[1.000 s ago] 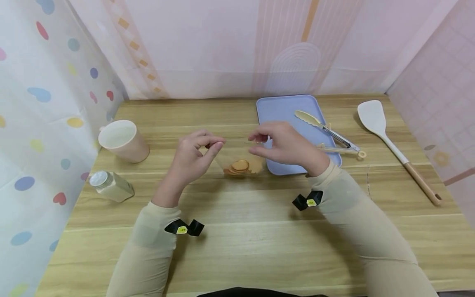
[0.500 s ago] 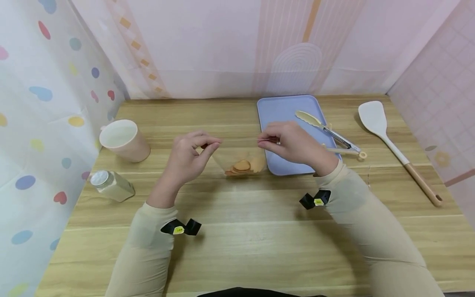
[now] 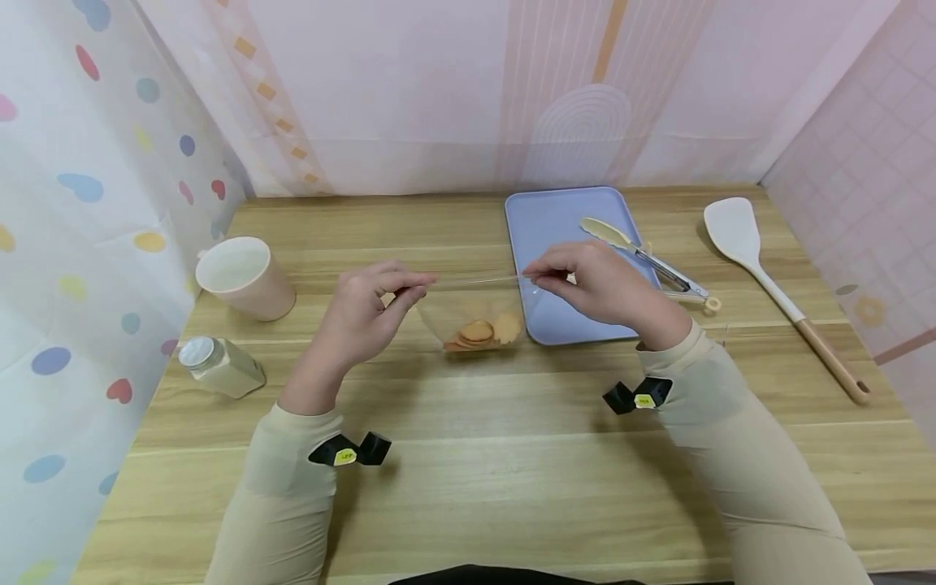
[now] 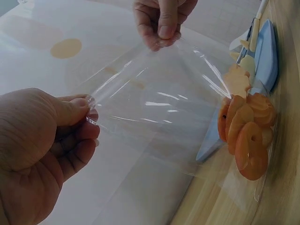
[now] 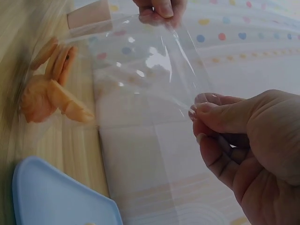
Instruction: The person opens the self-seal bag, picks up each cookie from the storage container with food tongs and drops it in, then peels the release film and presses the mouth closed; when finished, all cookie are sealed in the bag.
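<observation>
A clear plastic bag [image 4: 154, 103] hangs stretched between my two hands over the wooden table. Orange-brown cookies [image 3: 478, 331] lie together at its bottom; in the left wrist view several cookies [image 4: 246, 126] show, round and scalloped. My left hand [image 3: 373, 313] pinches one top corner of the bag between thumb and index finger. At the opposite top corner, my right hand [image 3: 595, 284] pinches the film the same way, in front of the blue tray [image 3: 541, 215]. The bag's top edge runs taut and nearly straight from hand to hand.
Tongs [image 3: 643, 256] lie across the tray's right side. A white spatula with a wooden handle [image 3: 778, 292] rests farther right. On the left stand a pink mug [image 3: 266, 284] and a tilted-looking jar with a white lid [image 3: 227, 374]. Patterned curtains border the table's back and sides.
My right hand has moved right and closed its fingertips on the bag's corner. My left hand has shifted slightly left, keeping its pinch. The bag's top edge is now pulled taut.
</observation>
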`<state>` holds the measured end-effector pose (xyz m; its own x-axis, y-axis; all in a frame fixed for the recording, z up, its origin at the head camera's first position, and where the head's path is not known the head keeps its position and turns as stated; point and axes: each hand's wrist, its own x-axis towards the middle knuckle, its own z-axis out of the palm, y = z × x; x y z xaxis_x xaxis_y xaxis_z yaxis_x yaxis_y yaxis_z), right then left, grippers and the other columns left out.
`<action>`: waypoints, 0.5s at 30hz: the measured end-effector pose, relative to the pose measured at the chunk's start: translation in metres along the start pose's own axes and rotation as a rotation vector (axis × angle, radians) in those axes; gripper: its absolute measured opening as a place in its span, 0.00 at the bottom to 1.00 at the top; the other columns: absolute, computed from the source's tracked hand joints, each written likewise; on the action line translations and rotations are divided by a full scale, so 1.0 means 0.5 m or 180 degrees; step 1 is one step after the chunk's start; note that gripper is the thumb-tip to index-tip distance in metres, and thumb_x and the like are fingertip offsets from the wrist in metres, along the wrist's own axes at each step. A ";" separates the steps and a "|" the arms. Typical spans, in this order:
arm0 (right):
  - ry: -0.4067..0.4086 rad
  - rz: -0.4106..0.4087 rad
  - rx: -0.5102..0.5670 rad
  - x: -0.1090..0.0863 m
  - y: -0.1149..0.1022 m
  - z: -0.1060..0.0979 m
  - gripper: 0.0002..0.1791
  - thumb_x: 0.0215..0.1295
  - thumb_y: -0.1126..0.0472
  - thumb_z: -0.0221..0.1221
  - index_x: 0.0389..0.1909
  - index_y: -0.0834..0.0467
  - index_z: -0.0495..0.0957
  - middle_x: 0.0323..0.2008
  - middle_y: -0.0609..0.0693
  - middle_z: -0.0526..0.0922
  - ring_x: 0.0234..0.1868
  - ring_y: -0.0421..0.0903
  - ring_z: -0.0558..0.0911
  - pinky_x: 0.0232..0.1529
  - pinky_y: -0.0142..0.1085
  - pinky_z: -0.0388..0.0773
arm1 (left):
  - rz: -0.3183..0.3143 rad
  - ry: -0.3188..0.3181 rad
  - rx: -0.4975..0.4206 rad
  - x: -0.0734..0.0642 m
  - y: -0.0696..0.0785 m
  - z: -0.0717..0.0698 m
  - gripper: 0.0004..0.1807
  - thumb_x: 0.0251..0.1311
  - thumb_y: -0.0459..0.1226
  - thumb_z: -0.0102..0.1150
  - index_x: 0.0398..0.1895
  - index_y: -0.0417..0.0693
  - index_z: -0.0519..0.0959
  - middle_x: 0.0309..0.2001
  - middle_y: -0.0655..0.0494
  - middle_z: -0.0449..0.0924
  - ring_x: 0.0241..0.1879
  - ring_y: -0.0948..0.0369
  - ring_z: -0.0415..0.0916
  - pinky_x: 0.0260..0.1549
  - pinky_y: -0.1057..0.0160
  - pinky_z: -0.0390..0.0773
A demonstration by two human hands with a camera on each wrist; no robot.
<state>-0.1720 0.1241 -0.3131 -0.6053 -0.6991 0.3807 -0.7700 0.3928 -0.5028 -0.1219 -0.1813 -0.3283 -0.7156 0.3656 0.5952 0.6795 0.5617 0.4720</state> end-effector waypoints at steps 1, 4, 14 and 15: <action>0.0009 0.0028 -0.0015 -0.002 0.000 -0.001 0.09 0.62 0.69 0.62 0.41 0.58 0.86 0.36 0.47 0.85 0.33 0.39 0.79 0.33 0.38 0.75 | -0.0045 0.0024 -0.0001 -0.001 0.001 -0.002 0.09 0.56 0.27 0.65 0.39 0.43 0.87 0.31 0.57 0.84 0.22 0.66 0.69 0.17 0.73 0.61; 0.0052 0.0073 -0.0052 -0.007 -0.003 -0.004 0.08 0.62 0.68 0.63 0.40 0.58 0.86 0.36 0.46 0.86 0.33 0.39 0.80 0.33 0.38 0.76 | -0.0159 0.0098 -0.0015 -0.005 0.006 -0.009 0.07 0.56 0.29 0.66 0.38 0.45 0.87 0.34 0.57 0.85 0.25 0.66 0.73 0.19 0.74 0.64; 0.0090 0.0548 0.0260 0.058 -0.016 -0.011 0.04 0.67 0.63 0.59 0.33 0.57 0.82 0.26 0.46 0.82 0.24 0.40 0.78 0.24 0.32 0.71 | -0.0633 0.0005 -0.0055 0.047 0.002 -0.060 0.07 0.64 0.33 0.59 0.36 0.41 0.85 0.32 0.52 0.85 0.26 0.63 0.76 0.26 0.74 0.73; 0.0099 0.0625 0.0329 0.071 -0.013 -0.008 0.05 0.67 0.63 0.58 0.34 0.57 0.81 0.26 0.46 0.82 0.24 0.40 0.79 0.23 0.32 0.72 | -0.0723 -0.0017 -0.0051 0.057 -0.006 -0.066 0.07 0.65 0.34 0.58 0.37 0.41 0.85 0.32 0.51 0.85 0.27 0.63 0.76 0.26 0.73 0.74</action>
<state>-0.1893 0.0991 -0.2931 -0.7488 -0.5957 0.2905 -0.6128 0.4552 -0.6460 -0.1392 -0.1968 -0.2914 -0.8514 0.2350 0.4690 0.5032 0.6182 0.6038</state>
